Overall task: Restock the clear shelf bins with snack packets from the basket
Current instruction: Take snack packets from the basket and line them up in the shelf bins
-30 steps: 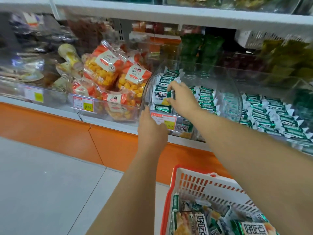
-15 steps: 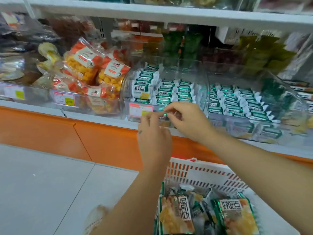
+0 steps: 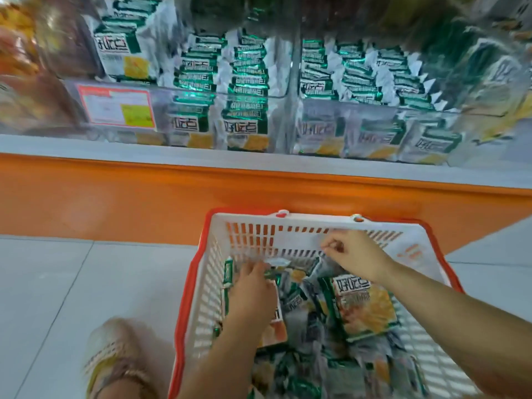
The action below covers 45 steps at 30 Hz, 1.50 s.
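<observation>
A white basket with an orange rim stands on the floor below the shelf, full of green and yellow snack packets. Both my hands are inside it. My left hand lies over a packet at the basket's left side, fingers curled at its top edge. My right hand hovers near the far wall with its fingers curled, and I see nothing in them. Above, two clear shelf bins hold rows of the same green packets.
A red-framed price label is stuck on the left bin's front. An orange base panel runs under the white shelf edge. My sandalled foot stands on the grey floor tiles left of the basket.
Both hands have come down from the bin front into the basket. My view has dropped from the shelves to the basket and floor.
</observation>
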Each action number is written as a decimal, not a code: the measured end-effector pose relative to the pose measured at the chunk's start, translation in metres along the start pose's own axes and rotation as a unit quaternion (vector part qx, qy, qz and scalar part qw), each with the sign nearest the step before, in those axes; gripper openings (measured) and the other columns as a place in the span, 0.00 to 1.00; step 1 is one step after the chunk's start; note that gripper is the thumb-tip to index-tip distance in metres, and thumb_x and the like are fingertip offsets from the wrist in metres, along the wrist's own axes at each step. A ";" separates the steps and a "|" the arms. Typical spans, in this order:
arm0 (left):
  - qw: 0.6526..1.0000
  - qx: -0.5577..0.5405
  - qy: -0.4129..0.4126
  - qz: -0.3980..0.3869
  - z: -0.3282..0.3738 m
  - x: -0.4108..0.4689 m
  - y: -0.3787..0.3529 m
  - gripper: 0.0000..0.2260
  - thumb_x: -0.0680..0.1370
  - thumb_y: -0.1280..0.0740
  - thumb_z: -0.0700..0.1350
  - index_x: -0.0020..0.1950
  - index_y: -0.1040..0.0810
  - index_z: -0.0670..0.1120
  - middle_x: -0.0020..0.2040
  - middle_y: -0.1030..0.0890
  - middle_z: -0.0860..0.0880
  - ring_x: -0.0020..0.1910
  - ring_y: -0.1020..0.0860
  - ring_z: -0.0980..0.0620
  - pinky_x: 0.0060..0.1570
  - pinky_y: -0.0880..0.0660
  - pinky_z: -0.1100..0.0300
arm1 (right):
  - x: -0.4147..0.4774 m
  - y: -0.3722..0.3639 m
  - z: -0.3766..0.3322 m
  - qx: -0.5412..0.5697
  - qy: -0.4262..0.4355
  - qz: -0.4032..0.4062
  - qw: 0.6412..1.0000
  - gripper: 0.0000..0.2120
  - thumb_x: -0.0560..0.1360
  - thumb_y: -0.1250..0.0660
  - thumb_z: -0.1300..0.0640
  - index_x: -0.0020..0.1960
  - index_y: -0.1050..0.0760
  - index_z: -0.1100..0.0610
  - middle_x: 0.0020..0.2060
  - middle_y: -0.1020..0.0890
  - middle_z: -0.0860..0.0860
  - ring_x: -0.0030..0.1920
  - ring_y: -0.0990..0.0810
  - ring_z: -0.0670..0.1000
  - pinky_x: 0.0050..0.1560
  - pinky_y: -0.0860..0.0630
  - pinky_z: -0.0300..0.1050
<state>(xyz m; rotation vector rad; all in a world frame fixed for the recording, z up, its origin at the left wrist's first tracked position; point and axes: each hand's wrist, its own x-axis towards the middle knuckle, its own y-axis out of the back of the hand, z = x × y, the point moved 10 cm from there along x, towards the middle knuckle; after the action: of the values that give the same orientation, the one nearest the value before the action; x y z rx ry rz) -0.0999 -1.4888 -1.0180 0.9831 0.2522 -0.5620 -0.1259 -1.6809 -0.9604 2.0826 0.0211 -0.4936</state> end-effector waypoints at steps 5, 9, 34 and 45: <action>0.990 0.079 0.053 -0.099 -0.028 0.010 -0.051 0.22 0.80 0.44 0.45 0.73 0.41 0.55 0.77 0.47 0.51 0.75 0.49 0.43 0.72 0.45 0.43 | 0.022 -0.072 0.035 -0.147 -0.032 -0.127 0.980 0.22 0.78 0.38 0.49 0.70 0.34 0.53 0.67 0.32 0.53 0.61 0.27 0.52 0.57 0.30 0.42; 0.991 0.083 0.059 -0.088 -0.033 0.010 -0.052 0.23 0.78 0.40 0.45 0.71 0.39 0.58 0.75 0.44 0.53 0.72 0.45 0.43 0.68 0.36 0.42 | 0.031 -0.099 0.026 -0.311 0.022 -0.131 0.941 0.26 0.77 0.36 0.48 0.72 0.39 0.52 0.69 0.40 0.54 0.59 0.27 0.55 0.46 0.25 0.46; 0.917 -0.398 -0.016 -0.023 0.068 -0.043 0.117 0.10 0.82 0.42 0.48 0.56 0.24 0.46 0.49 0.19 0.46 0.46 0.20 0.46 0.50 0.24 0.51 | -0.070 0.081 -0.144 0.106 0.205 0.085 0.969 0.09 0.73 0.29 0.55 0.40 0.28 0.44 0.53 0.22 0.38 0.55 0.29 0.29 0.54 0.35 0.24; 0.908 -0.371 -0.188 0.057 0.078 -0.117 0.284 0.10 0.79 0.34 0.43 0.59 0.24 0.49 0.55 0.19 0.50 0.48 0.21 0.54 0.46 0.24 0.59 | -0.095 0.157 -0.276 0.172 0.244 0.206 0.932 0.24 0.71 0.28 0.54 0.62 0.34 0.47 0.56 0.26 0.42 0.47 0.24 0.44 0.45 0.28 0.36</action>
<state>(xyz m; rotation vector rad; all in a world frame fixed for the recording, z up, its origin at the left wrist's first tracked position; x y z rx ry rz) -0.0437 -1.3936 -0.7213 0.1376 0.0475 -0.4778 -0.0877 -1.5215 -0.6727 2.4189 -0.2215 0.3049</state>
